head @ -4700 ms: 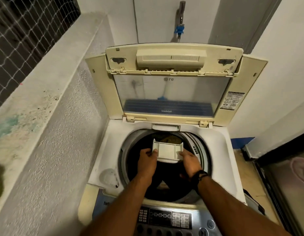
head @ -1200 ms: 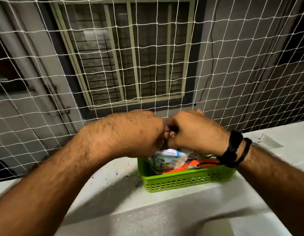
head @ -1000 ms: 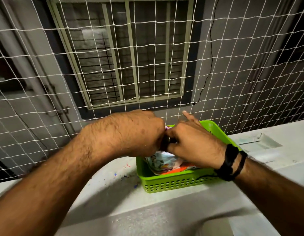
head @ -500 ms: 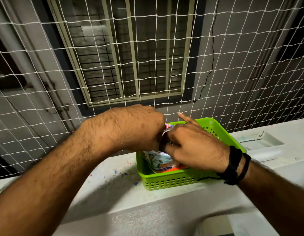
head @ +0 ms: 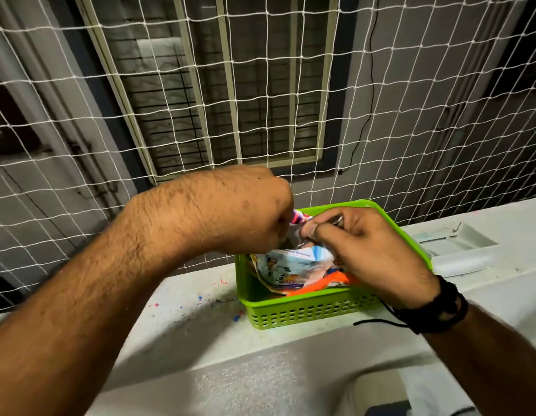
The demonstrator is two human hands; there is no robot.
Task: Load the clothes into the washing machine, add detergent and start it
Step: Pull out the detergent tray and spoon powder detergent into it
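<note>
we've got both hands on the detergent packet [head: 290, 261] in the green basket [head: 305, 310] near the ledge [head: 200, 331] front edge, left hand [head: 248, 211] and right hand [head: 362, 250] pinching its upright top between them

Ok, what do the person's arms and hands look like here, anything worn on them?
Both forearms are bare and hairy, with no sleeves in view. The left hand wears nothing that shows. The right hand has a silver ring on one finger, and black corded wristbands wrap the right wrist, with a loose black thread trailing from them. No gloves or watch.
</note>
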